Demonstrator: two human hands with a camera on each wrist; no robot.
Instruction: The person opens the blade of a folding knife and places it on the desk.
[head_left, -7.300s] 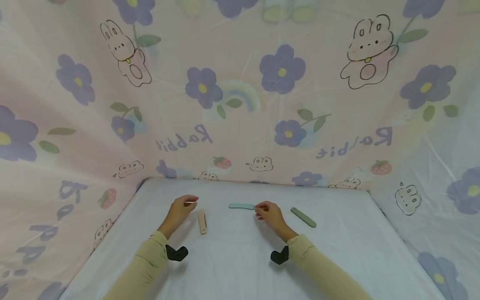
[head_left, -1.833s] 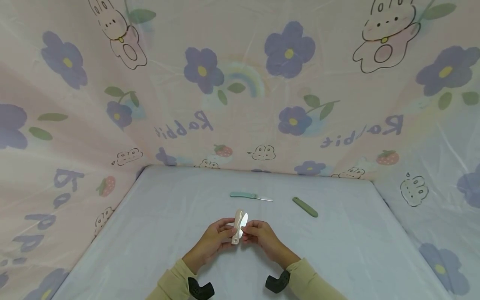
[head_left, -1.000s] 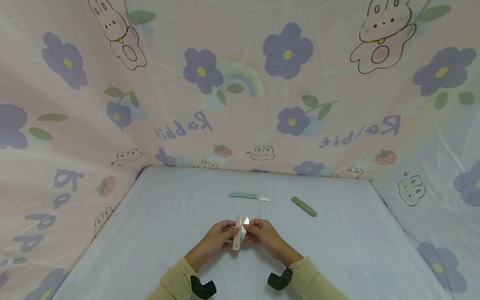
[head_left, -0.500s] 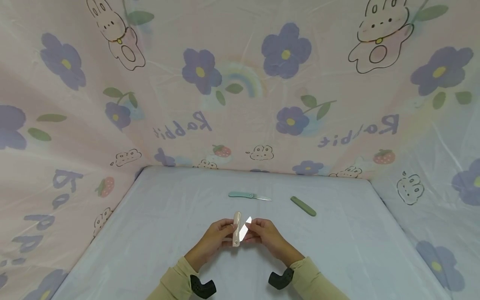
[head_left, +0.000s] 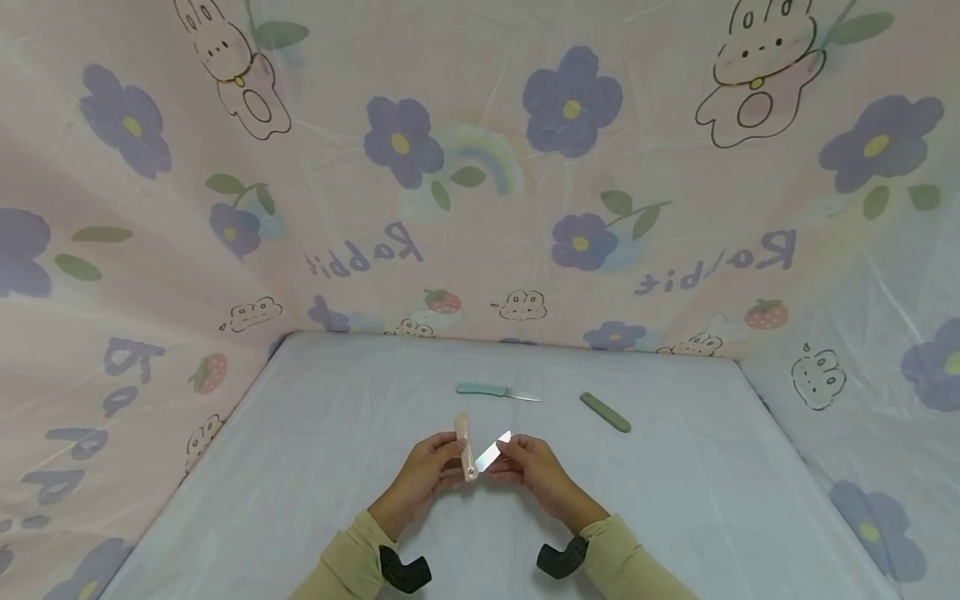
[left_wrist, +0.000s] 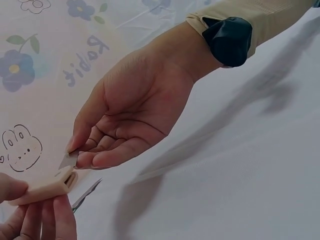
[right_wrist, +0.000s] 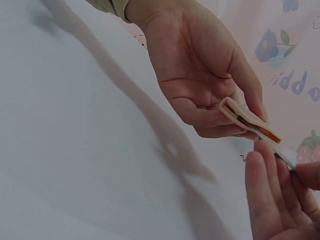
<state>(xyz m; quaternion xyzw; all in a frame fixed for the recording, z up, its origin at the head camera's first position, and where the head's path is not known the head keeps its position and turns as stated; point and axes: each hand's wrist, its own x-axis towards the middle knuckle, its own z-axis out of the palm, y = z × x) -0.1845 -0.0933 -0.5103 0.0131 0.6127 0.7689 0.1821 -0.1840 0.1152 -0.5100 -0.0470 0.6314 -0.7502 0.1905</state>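
Note:
A beige folding knife (head_left: 463, 442) is held up between both hands, low over the table at the middle of the head view. My left hand (head_left: 423, 473) grips its handle (left_wrist: 40, 193) between thumb and fingers. With thumb and fingertips, my right hand (head_left: 542, 471) pinches the shiny blade (head_left: 491, 453) near its tip. Handle and blade make a wide V, joined at the pivot nearest me. In the right wrist view the slotted side of the handle shows, while the right fingers (right_wrist: 272, 195) cover most of the blade.
Beyond the hands lies a teal folding knife (head_left: 480, 389) with its blade out to the right. Right of it is a green folding knife (head_left: 606, 412) with no blade showing. Patterned fabric walls (head_left: 487, 250) enclose the white table (head_left: 360, 392) at the back and sides.
Earlier the beige knife lay folded on the table while the right hand pinched the teal knife. Since then both hands took the beige one, and its blade has swung away from the handle.

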